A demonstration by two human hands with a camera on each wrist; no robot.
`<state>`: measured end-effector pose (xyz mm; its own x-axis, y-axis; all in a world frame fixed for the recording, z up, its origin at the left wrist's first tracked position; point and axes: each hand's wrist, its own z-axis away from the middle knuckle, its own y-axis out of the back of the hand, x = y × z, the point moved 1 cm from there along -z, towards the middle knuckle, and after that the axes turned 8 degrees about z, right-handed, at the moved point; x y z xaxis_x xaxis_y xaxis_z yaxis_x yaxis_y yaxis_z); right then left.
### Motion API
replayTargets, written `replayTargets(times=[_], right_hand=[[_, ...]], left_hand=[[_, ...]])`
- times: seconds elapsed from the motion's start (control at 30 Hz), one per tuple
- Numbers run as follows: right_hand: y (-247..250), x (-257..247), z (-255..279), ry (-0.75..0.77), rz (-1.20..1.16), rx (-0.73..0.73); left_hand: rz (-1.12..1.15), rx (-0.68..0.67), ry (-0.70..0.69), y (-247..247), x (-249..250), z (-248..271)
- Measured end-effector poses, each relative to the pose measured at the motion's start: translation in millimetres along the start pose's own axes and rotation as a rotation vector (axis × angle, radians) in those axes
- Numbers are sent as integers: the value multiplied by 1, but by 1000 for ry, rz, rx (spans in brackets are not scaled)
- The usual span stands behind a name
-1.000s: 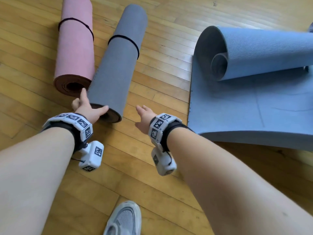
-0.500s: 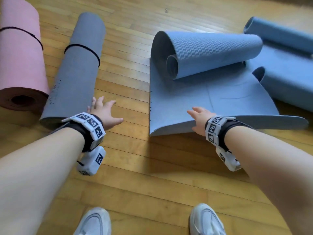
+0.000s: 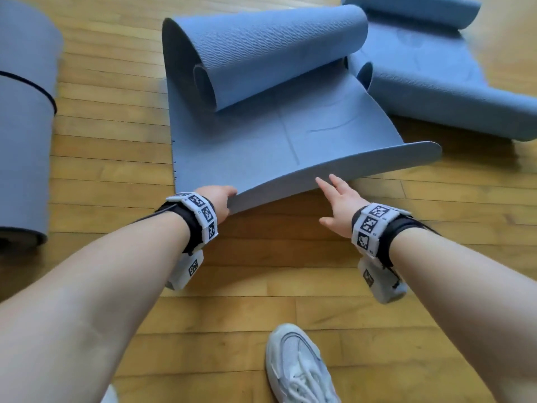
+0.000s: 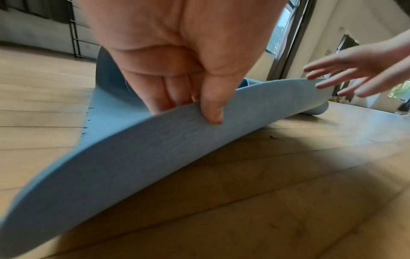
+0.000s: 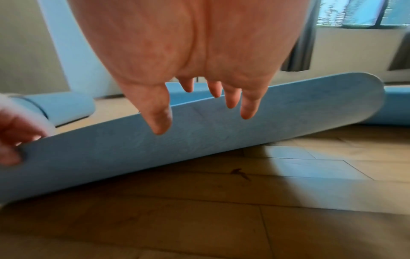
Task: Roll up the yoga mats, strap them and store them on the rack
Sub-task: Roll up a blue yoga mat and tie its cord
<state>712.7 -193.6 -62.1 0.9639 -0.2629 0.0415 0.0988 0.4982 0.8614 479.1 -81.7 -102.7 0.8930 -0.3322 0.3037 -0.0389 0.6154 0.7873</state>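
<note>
Gripping: left hand (image 4: 177, 57) is pinching mat (image 3: 261, 146) edge, lower centre.
Reaching: right hand (image 3: 337, 205) is hovering, fingers (image 5: 248, 105) spread.
Handling: mat is bending softly; take both near corners.

A matt blue foam yoga mat (image 3: 261, 146), finely ribbed on its rolled outer face and smooth on its inner one, lies on a floor (image 3: 261, 309) of satin-sheened varnished wood planks beside a white mesh-and-synthetic shoe (image 3: 299, 365) and a matt grey rolled mat (image 3: 23, 158)

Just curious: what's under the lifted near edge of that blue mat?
Under the raised edge of the blue mat only bare, shadowed wooden floor shows. The left hand pinches that edge. Farther back, the mat covers the floor.
</note>
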Motion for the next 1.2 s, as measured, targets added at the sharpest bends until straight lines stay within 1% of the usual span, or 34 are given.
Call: replayTargets(times=[0.07, 0.13, 0.23, 0.4, 0.43, 0.5, 0.57, 0.63, 0.7, 0.77, 0.87, 0.93, 1.0, 1.1, 1.13, 1.2], right_hand=[[-1, 9, -1, -54, -79, 51], [-1, 15, -3, -110, -85, 122], [2, 18, -7, -133, 29, 185], [17, 10, -13, -201, 188, 240], [18, 8, -13, -186, 237, 212], [16, 0, -11, -87, 348, 127], [8, -10, -7, 37, 440, 43], [-5, -23, 6, 131, 464, -76], [-20, -37, 25, 170, 510, -221], [-35, -42, 42, 175, 530, -323], [-45, -36, 56, 165, 517, -358], [-47, -30, 55, 176, 495, -327], [-53, -27, 47, 184, 458, -306], [-72, -27, 32, 177, 378, -321], [-78, -28, 27, 172, 353, -336], [-87, -28, 21, 167, 310, -347]], left_hand=[[-66, -32, -3, -3, 1, 1], [-86, -40, -6, -4, -2, 5], [-79, -18, 19, 4, -20, 18], [-79, 42, 157, 33, -78, 59], [-81, 42, 177, 36, -89, 70], [-88, -10, 191, 34, -100, 94], [-108, -99, 166, 23, -101, 112], [-107, -192, 114, 5, -97, 123], [-63, -259, 73, -15, -90, 129], [-27, -294, 48, -29, -84, 131], [-21, -329, 43, -36, -79, 130], [-28, -325, 45, -38, -76, 128], [-4, -266, 16, -42, -67, 125], [20, -112, -128, -53, -46, 125], [20, -90, -166, -58, -38, 126], [-51, -111, -205, -73, -23, 127]])
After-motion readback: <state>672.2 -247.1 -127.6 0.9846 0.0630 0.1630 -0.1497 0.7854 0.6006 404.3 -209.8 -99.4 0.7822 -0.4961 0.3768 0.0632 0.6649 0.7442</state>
